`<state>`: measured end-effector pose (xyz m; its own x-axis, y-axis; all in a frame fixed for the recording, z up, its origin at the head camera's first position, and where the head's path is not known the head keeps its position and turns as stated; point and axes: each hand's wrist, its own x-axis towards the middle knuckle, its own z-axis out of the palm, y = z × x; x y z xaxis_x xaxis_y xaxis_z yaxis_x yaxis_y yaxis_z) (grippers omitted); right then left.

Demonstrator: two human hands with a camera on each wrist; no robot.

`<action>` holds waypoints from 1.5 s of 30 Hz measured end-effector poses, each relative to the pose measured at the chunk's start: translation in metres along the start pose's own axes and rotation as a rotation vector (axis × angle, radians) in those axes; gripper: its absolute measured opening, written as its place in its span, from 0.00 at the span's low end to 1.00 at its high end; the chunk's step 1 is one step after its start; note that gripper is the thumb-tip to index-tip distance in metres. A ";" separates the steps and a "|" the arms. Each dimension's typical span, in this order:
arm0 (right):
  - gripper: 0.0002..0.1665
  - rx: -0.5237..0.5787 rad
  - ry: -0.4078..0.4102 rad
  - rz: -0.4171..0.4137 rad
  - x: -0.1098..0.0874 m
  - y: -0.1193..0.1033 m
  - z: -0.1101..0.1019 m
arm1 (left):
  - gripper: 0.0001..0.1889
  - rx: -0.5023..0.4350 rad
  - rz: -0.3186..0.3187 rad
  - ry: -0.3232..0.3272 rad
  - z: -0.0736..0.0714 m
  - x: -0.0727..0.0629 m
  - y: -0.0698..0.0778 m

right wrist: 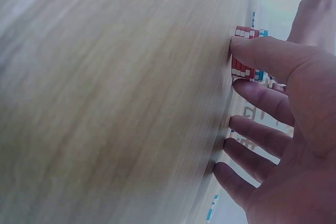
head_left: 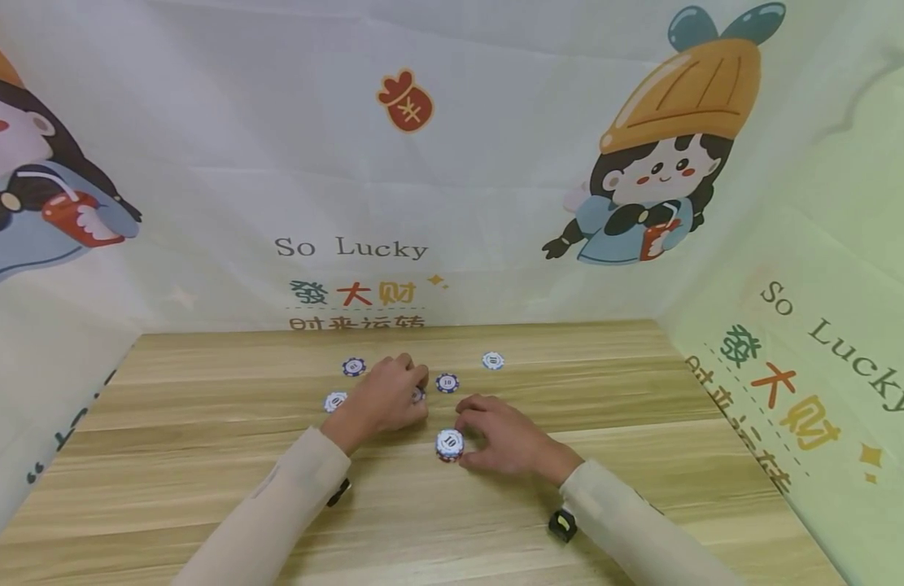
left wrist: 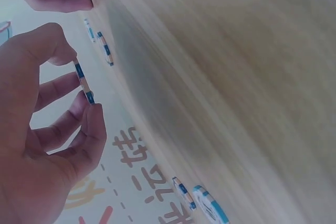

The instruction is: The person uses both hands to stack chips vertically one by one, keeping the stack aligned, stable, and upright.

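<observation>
"How many chips lie loose on the table (head_left: 203, 456)?"

"Four: two dark blue ones and two pale blue ones."

"Where, seen from the left hand (head_left: 382, 395)?"

"One pale blue chip (head_left: 335, 402) sits just left of it, and one dark blue chip (head_left: 353, 367) is beyond that, left of the fingers. The other dark blue chip (head_left: 447, 382) is near, to the right of its grip; the other pale blue chip (head_left: 493, 360) lies farther right, beyond the right hand (head_left: 506, 435)."

"And what does the left hand hold?"

"A fifth single chip, the pinched chip (left wrist: 83, 81), blue and white at the edge, caught between thumb and fingertips and raised off the wood."

"Any stacks?"

"One: the stack (head_left: 449, 443), pale blue on top, red below. It stands left of the right hand, nearer the person than the left hand's grip. I can't fairly count its layers; the thumb covers part."

"Is the right hand clenched?"

"No, its fingers are extended and spread, thumb and forefinger at the stack's side."
</observation>
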<state>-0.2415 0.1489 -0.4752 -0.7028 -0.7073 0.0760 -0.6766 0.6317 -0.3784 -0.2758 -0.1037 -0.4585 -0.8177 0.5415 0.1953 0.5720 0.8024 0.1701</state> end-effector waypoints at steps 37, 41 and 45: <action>0.32 -0.003 -0.003 0.020 -0.001 0.000 -0.001 | 0.19 -0.088 0.275 0.004 0.009 -0.018 0.049; 0.31 0.002 -0.003 0.021 0.000 0.001 0.000 | 0.18 -0.085 0.276 0.007 0.010 -0.019 0.051; 0.32 -0.001 0.002 0.017 0.000 0.001 0.000 | 0.18 -0.074 0.278 0.010 0.010 -0.019 0.052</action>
<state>-0.2423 0.1491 -0.4760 -0.7145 -0.6959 0.0719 -0.6650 0.6436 -0.3790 -0.2309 -0.0700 -0.4633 -0.6283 0.7353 0.2541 0.7777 0.6028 0.1782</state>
